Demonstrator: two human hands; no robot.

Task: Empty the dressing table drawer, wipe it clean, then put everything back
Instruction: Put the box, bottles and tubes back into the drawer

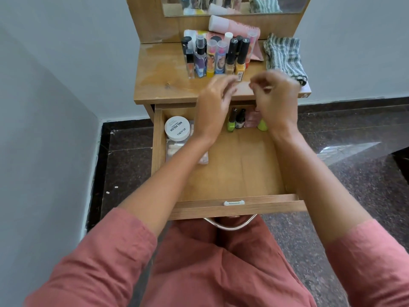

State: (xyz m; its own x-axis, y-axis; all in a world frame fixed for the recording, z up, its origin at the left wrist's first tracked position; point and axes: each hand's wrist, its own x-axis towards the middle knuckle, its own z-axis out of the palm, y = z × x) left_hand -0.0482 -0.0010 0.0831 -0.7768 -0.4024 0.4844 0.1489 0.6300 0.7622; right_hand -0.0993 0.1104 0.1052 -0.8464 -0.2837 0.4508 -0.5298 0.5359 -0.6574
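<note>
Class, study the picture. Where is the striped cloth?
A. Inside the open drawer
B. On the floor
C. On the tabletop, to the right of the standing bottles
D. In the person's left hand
C: the striped cloth lies on the tabletop, right of the bottles and outside the drawer.

One cam, on my head, wide-angle, tilted forward and down. The open drawer (234, 173) sits centre frame, close, within arm's reach. My lap (221, 262) fills the bottom edge; the surface (159, 80) and a strip of mirror (232, 5) fill the top. Either side, wall (55, 63) and floor (354, 196).
</note>
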